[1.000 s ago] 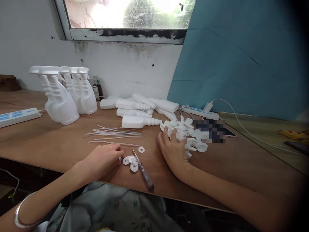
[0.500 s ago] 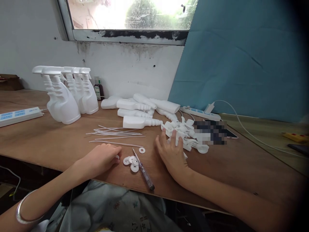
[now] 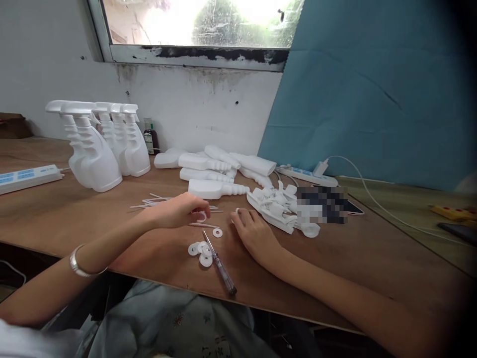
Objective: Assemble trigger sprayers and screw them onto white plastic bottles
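Note:
My left hand [image 3: 185, 209] is raised over the thin white tubes [image 3: 152, 202], pinching a white ring washer [image 3: 201, 217] between thumb and fingertips. My right hand [image 3: 256, 234] rests low over the table with its fingers curled down. A bit of white plastic [image 3: 236, 211] shows at those fingertips, mostly hidden, so its kind is unclear. Between the hands lie one loose washer [image 3: 217, 232], a small cluster of washers [image 3: 205, 260] and a screwdriver [image 3: 224, 273] with a clear handle. Just beyond my right hand is a heap of white spray trigger parts [image 3: 278, 204].
White bottles without heads [image 3: 208, 189] lie in a pile at the back. Several spray bottles with triggers [image 3: 99, 159] stand at left, near a power strip [image 3: 30, 178]. Another power strip [image 3: 309, 175] and a phone [image 3: 356, 207] are at right. A dark bottle [image 3: 150, 140] stands by the wall.
My left hand has risen and moved right and away from me, with the washer now showing in its fingers. My right hand has drawn back from the trigger parts, its spread fingers now curled.

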